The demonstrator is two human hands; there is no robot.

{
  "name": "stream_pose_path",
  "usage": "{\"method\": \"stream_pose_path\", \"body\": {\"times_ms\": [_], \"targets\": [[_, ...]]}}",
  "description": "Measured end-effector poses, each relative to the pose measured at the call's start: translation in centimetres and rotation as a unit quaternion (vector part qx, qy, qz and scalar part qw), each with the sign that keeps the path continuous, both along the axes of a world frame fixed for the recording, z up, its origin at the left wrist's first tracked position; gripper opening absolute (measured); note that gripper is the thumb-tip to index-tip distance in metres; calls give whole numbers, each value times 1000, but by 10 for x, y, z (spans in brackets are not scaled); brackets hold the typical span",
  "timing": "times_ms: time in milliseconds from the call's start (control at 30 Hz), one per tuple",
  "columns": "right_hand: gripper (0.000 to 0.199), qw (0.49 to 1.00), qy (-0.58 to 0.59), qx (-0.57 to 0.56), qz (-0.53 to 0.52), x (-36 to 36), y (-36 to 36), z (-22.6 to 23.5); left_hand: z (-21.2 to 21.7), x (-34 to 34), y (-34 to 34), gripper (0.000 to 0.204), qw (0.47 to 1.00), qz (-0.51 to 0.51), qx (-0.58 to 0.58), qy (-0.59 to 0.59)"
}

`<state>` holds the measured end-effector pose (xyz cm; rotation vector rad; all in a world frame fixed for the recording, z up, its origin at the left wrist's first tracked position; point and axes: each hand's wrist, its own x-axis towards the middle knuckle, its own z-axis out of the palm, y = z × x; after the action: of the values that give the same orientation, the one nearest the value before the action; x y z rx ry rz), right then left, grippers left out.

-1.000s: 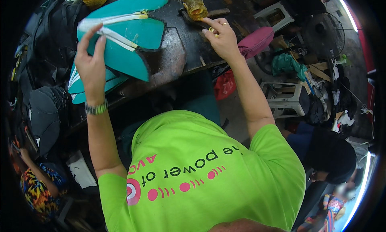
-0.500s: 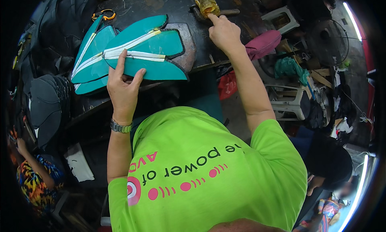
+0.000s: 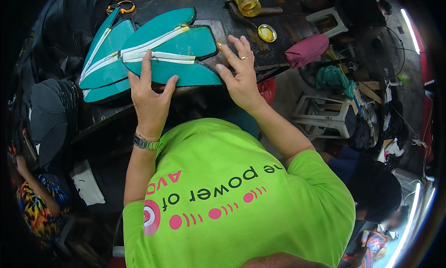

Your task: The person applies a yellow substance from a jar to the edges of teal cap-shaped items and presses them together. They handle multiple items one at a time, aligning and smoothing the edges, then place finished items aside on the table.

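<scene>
Teal panels with black edging and white strips (image 3: 197, 40) lie overlapped at the table's near edge. My left hand (image 3: 151, 98) rests on the top panel, its index finger stretched onto a white strip and its thumb spread apart. My right hand (image 3: 241, 75) hovers at the panels' right end, fingers apart, with a yellowish dab on the index fingertip. Beyond it a jar stained yellow (image 3: 248, 6) lies tilted against a hammer-like tool (image 3: 270, 11). A round lid (image 3: 267, 33), smeared yellow inside, sits nearer.
Orange-handled scissors (image 3: 123, 8) lie behind the panels. A pink pouch (image 3: 306, 51) sits at the table's right edge. Dark cut pieces (image 3: 53, 115) are stacked at left. Plastic stools (image 3: 323, 117) and a fan (image 3: 381, 52) stand at right. Other people are at both sides.
My right hand has come away from the jar's mouth, moving left and nearer to the panels, and its fingers have spread. The lid now shows. My left hand stays on the panel.
</scene>
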<state>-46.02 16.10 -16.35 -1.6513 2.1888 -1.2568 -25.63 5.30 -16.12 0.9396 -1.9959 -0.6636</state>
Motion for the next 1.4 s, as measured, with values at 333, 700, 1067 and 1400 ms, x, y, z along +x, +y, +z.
{"method": "stream_pose_path", "body": {"times_ms": [333,700,1067,1400], "targets": [[58,997,45,64,-20,16,0,-20,2,0,0,76,999,-7,-48,-15],[53,982,150,87,77,15,-14,-9,2,-1,0,75,998,-17,-54,-12],[40,936,307,30,169,-30,-33,-4,27,-6,-22,76,989,-88,-80,-84],[32,968,211,8,132,-35,-34,7,39,-28,-60,68,973,-142,-154,-100]]}}
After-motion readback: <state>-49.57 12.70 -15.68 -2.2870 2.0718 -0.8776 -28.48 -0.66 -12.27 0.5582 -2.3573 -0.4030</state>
